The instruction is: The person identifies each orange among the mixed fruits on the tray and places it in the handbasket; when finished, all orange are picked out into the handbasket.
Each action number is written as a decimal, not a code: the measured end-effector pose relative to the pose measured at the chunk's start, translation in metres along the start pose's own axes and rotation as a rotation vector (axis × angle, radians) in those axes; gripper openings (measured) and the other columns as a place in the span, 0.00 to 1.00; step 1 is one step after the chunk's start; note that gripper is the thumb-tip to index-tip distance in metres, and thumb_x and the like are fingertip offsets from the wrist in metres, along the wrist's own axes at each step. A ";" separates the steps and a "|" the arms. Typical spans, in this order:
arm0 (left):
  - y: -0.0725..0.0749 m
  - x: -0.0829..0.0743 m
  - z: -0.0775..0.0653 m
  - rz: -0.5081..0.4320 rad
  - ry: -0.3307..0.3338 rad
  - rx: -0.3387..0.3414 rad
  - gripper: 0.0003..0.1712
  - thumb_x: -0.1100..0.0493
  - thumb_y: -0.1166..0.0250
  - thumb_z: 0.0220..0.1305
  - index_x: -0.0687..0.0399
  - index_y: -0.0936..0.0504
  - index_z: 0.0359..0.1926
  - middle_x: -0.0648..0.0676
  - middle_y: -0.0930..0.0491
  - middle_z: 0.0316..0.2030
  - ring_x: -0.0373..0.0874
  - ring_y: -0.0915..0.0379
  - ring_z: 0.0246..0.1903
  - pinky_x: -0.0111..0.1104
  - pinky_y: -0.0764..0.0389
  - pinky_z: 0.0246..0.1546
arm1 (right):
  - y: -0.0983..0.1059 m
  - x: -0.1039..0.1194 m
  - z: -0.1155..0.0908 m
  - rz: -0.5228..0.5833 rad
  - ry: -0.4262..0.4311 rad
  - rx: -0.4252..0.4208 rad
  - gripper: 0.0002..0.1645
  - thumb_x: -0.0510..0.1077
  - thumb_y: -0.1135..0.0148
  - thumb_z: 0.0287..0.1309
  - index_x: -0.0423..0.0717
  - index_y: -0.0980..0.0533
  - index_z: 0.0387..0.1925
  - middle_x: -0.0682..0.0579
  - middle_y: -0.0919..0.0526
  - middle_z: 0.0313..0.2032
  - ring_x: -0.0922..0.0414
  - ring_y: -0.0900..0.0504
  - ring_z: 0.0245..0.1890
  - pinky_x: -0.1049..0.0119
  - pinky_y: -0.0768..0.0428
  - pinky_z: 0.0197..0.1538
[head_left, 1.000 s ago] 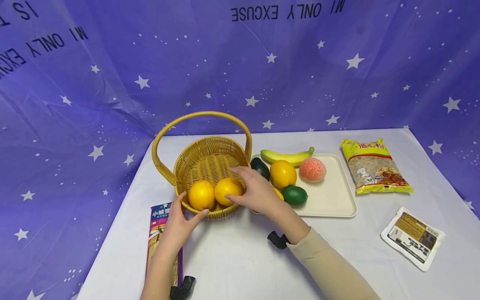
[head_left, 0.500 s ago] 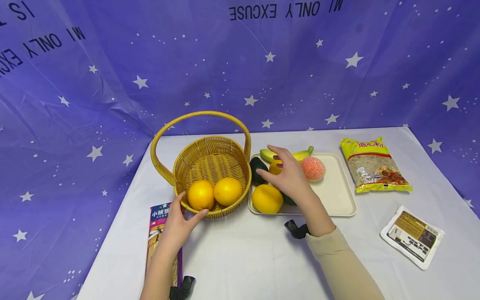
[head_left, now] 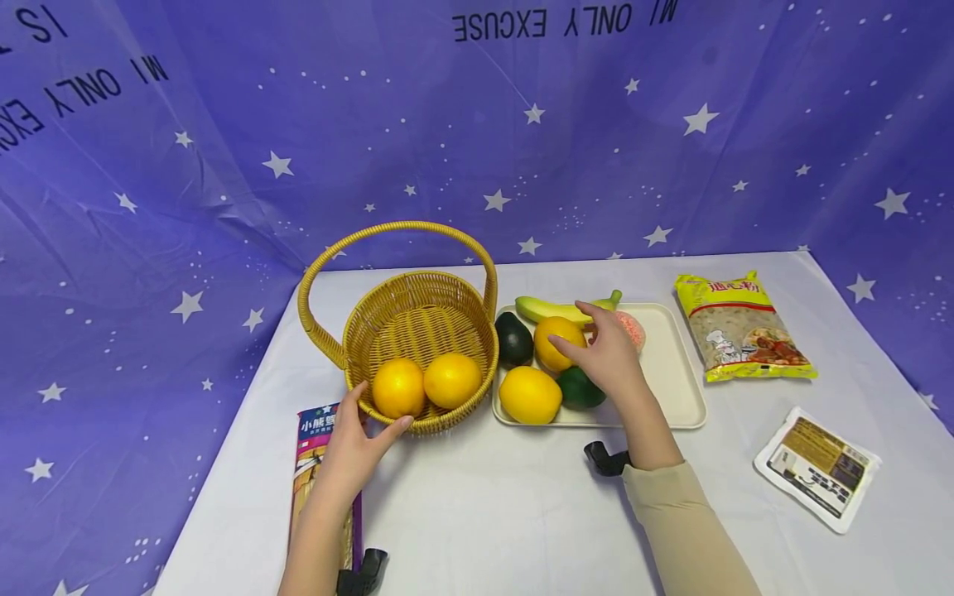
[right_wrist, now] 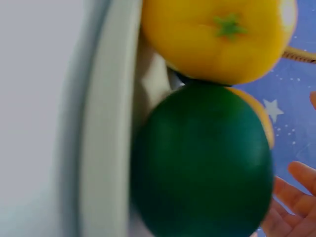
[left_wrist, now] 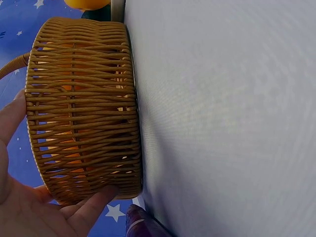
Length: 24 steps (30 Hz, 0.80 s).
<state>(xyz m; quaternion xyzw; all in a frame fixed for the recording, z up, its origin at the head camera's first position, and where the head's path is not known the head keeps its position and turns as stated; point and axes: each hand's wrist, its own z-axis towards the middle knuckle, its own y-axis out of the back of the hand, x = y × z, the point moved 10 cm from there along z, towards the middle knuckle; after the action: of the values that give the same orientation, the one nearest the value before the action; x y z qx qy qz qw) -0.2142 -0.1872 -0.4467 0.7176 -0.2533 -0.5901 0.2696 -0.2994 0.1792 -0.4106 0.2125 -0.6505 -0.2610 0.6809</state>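
My left hand [head_left: 356,451] holds the near left rim of a yellow wicker basket [head_left: 417,290], its fingers against the woven side [left_wrist: 84,113] in the left wrist view. Inside the basket lie an orange [head_left: 398,387] and a yellow fruit [head_left: 452,381]. Over a cream tray [head_left: 671,397] hovers my right hand [head_left: 613,356], thumb and fingers spread, holding nothing. It is between another orange [head_left: 557,341] and a pink peach [head_left: 632,329], which it partly hides. Also on the tray are a banana [head_left: 551,311], a dark avocado [head_left: 514,339], a yellow fruit [head_left: 530,396] and a green fruit [right_wrist: 202,163].
A yellow pasta bag [head_left: 745,331] lies right of the tray, with a white packet [head_left: 817,470] nearer the front. Under my left forearm is a long noodle packet [head_left: 316,430]. A purple star-print cloth [head_left: 492,149] hangs behind the white table [head_left: 477,513].
My right hand has left the yellow fruit in the basket and moved right, over the tray toward the peach. My left hand stays at the basket rim.
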 end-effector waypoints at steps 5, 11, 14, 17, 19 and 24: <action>0.000 0.001 0.001 0.004 0.006 0.000 0.58 0.31 0.39 0.52 0.54 0.57 0.72 0.63 0.52 0.69 0.60 0.50 0.66 0.54 0.45 0.64 | -0.009 -0.010 0.002 -0.040 -0.020 0.025 0.51 0.67 0.35 0.47 0.47 0.40 0.67 0.42 0.34 0.62 0.43 0.30 0.57 0.46 0.29 0.56; 0.000 0.000 0.001 -0.008 -0.003 -0.004 0.59 0.30 0.39 0.51 0.55 0.56 0.72 0.63 0.51 0.68 0.59 0.48 0.66 0.53 0.44 0.63 | -0.015 -0.015 0.004 -0.060 -0.030 0.035 0.49 0.64 0.35 0.48 0.44 0.39 0.66 0.40 0.33 0.60 0.42 0.30 0.56 0.46 0.28 0.56; 0.000 0.000 0.001 -0.009 -0.009 -0.005 0.60 0.28 0.40 0.50 0.55 0.56 0.71 0.63 0.51 0.69 0.59 0.49 0.66 0.53 0.44 0.64 | -0.019 -0.017 0.005 -0.070 -0.045 0.037 0.48 0.63 0.35 0.49 0.44 0.39 0.66 0.40 0.34 0.61 0.43 0.31 0.57 0.46 0.30 0.58; 0.000 0.000 0.001 -0.008 -0.011 -0.006 0.61 0.26 0.40 0.48 0.55 0.56 0.71 0.63 0.51 0.69 0.59 0.50 0.66 0.53 0.45 0.64 | -0.024 -0.019 0.006 -0.101 -0.050 0.050 0.49 0.64 0.35 0.48 0.44 0.40 0.66 0.40 0.35 0.62 0.43 0.33 0.58 0.44 0.32 0.59; 0.000 0.000 0.001 -0.008 -0.011 -0.006 0.62 0.26 0.41 0.48 0.55 0.56 0.71 0.63 0.51 0.69 0.59 0.50 0.67 0.53 0.45 0.64 | -0.027 -0.020 0.006 -0.115 -0.049 0.058 0.50 0.64 0.35 0.48 0.44 0.40 0.67 0.40 0.34 0.62 0.43 0.33 0.58 0.44 0.33 0.59; 0.000 0.002 0.000 -0.002 -0.004 -0.005 0.62 0.26 0.40 0.48 0.55 0.56 0.72 0.63 0.51 0.69 0.59 0.50 0.67 0.54 0.45 0.64 | -0.033 -0.021 0.007 -0.134 -0.039 0.082 0.52 0.63 0.34 0.47 0.44 0.43 0.68 0.40 0.35 0.62 0.43 0.34 0.59 0.43 0.33 0.59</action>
<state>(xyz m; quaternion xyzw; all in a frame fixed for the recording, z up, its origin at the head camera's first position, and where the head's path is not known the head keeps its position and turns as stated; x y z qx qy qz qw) -0.2142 -0.1885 -0.4479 0.7162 -0.2514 -0.5924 0.2701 -0.3089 0.1668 -0.4470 0.2780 -0.6583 -0.2831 0.6397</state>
